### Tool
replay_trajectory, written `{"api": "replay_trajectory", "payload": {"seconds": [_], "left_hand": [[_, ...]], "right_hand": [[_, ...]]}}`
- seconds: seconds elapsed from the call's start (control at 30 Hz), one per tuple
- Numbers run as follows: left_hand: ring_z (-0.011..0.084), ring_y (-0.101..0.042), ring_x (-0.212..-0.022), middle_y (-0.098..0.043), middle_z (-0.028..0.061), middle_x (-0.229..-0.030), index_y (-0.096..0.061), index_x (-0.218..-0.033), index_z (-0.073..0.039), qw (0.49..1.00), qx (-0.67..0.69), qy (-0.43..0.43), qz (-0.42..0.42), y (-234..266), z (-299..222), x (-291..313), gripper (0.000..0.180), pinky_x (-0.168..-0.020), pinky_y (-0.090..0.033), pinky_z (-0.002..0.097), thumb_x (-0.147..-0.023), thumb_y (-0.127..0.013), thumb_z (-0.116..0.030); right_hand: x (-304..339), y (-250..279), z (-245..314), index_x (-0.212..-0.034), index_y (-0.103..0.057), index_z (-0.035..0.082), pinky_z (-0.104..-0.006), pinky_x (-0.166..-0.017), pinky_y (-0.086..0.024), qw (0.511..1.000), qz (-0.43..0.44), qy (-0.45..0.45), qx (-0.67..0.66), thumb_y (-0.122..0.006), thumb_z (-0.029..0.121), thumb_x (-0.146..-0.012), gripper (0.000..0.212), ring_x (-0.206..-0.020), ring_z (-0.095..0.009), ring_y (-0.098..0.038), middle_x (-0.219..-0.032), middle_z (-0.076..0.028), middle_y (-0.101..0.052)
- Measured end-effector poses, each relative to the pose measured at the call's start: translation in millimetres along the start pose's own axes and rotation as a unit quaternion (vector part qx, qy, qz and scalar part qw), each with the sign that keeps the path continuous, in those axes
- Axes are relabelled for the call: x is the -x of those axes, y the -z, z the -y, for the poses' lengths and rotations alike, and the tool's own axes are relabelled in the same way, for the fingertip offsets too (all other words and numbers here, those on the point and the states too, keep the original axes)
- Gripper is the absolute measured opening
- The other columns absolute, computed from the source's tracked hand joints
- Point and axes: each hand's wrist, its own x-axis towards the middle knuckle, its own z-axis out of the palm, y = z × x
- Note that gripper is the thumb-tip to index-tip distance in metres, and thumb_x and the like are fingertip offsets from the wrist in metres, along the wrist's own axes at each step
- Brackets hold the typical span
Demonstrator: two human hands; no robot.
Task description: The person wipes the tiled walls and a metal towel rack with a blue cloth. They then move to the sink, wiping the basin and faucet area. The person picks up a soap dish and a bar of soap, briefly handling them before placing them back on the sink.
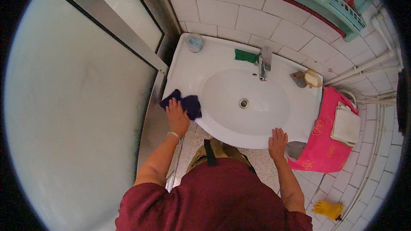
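Note:
My left hand [177,116] presses a dark blue cloth [185,103] flat against the front left rim of a white washbasin [222,81]. The fingers lie spread over the cloth. My right hand [278,142] rests palm down on the basin's front right edge, holding nothing. The basin's drain [244,103] and a chrome tap [263,63] sit between and beyond both hands.
A green sponge [245,55] lies by the tap, a round bluish object [195,42] in the back left corner, soap on a dish [311,78] at the right. A pink towel [326,137] with a folded white cloth [346,124] hangs at the right. A yellow glove [328,209] lies on the floor. A glass shower door [72,102] stands at the left.

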Motion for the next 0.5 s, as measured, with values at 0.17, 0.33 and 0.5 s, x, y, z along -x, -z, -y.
{"api": "replay_trajectory", "payload": {"seconds": [0.17, 0.33, 0.5], "left_hand": [[0.0382, -0.01, -0.142, -0.014, 0.0231, -0.153, -0.027, -0.143, 0.005, 0.997, -0.044, 0.064, 0.018, -4, 6, -57, 0.068, -0.114, -0.009, 0.0505, -0.087, -0.049, -0.027], [0.0388, -0.009, -0.142, -0.012, 0.0232, -0.153, -0.022, -0.146, -0.001, 0.995, -0.066, 0.073, -0.005, -20, 11, -83, 0.072, -0.113, -0.007, 0.0508, -0.086, -0.051, -0.027], [0.0394, -0.012, -0.141, -0.016, 0.0213, -0.153, -0.039, -0.139, -0.001, 0.998, -0.052, 0.026, 0.03, -5, 10, -81, 0.062, -0.114, -0.009, 0.0511, -0.084, -0.054, -0.025]], "right_hand": [[-3, 5, 1, -0.127, -0.05, 0.003, -0.0527, -0.11, -0.02, 1.0, 0.015, 0.005, 0.001, -0.052, 0.021, -0.087, 0.044, -0.131, -0.032, -0.036, -0.134, -0.015, -0.046], [-5, 8, 1, -0.128, -0.049, 0.003, -0.0524, -0.11, -0.02, 1.0, 0.019, 0.005, -0.01, -0.051, 0.022, -0.088, 0.045, -0.132, -0.032, -0.034, -0.135, -0.015, -0.045], [-3, 8, -2, -0.127, -0.049, 0.004, -0.0523, -0.109, -0.021, 1.0, -0.002, 0.013, -0.005, -0.052, 0.022, -0.087, 0.044, -0.131, -0.031, -0.035, -0.135, -0.014, -0.045]]}}
